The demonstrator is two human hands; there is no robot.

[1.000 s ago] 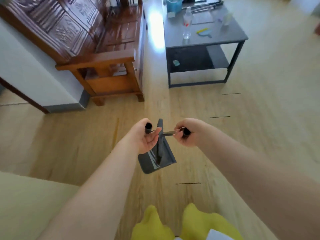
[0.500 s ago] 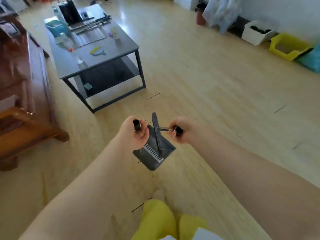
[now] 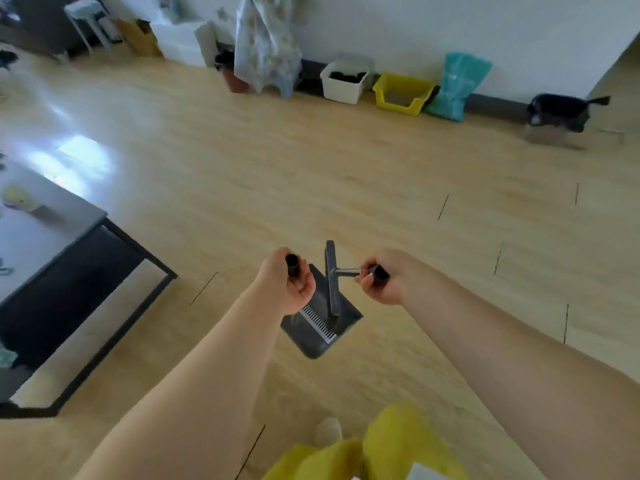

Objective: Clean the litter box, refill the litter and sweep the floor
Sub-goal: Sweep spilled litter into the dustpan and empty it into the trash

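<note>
My left hand grips the black handle end of a grey dustpan that hangs below it, its comb teeth showing. My right hand grips the black handle end of a broom, whose grey head stands inside the dustpan. Both are held over the wooden floor in front of me. Far ahead by the wall sits a yellow litter box, with a teal litter bag leaning to its right.
A white bin with dark contents stands left of the litter box. A grey coffee table is at the left. A dark animal is by the right wall. A patterned cloth hangs at the back.
My view has swung to the right: the wooden bench is gone, the coffee table has slid to the left edge, and the litter box wall has come into view. My hands hold the same grips.
</note>
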